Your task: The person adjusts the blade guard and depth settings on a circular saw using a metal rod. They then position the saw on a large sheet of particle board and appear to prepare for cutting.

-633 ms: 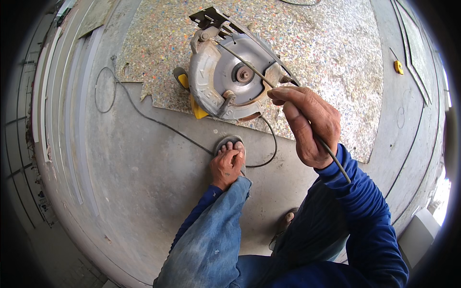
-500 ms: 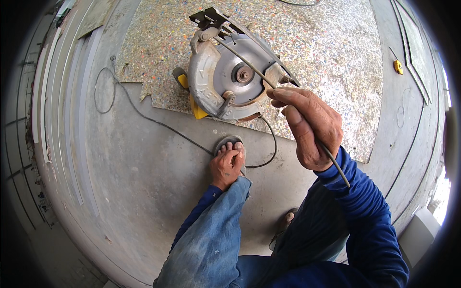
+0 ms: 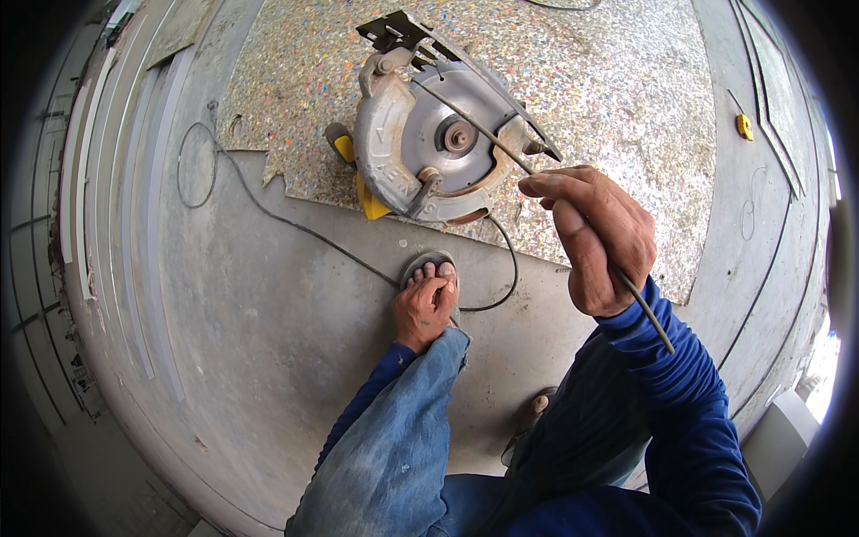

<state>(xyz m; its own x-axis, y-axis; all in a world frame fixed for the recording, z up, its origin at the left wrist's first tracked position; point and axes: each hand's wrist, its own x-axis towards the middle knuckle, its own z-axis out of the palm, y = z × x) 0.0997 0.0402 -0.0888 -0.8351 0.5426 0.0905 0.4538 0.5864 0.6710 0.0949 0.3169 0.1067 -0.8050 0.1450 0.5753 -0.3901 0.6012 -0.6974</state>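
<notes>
A thin grey metal rod (image 3: 483, 131) is pinched between the thumb and fingers of my right hand (image 3: 604, 237). Its far end lies across the view of the blade, near the upper guard; I cannot tell whether it touches. The tail passes under my palm and over my blue sleeve. In front of me a circular saw (image 3: 380, 148) lies with its round toothed blade (image 3: 429, 125) facing up and its dark base plate (image 3: 394, 34) tilted on edge. My left hand (image 3: 424, 313) is curled closed at my left knee, above my sandalled foot; its fingertips are hidden.
Under the saw lies a speckled multicoloured board (image 3: 617, 107) with a broken edge. A dark power cord (image 3: 304, 229) loops over the concrete floor (image 3: 268, 358). Long pale strips (image 3: 143, 215) lie at left. A yellow tape measure (image 3: 744, 126) lies at far right.
My right hand has drawn back slightly to the right with the rod, whose far end shifts a little along the blade. My left hand stays at the knee.
</notes>
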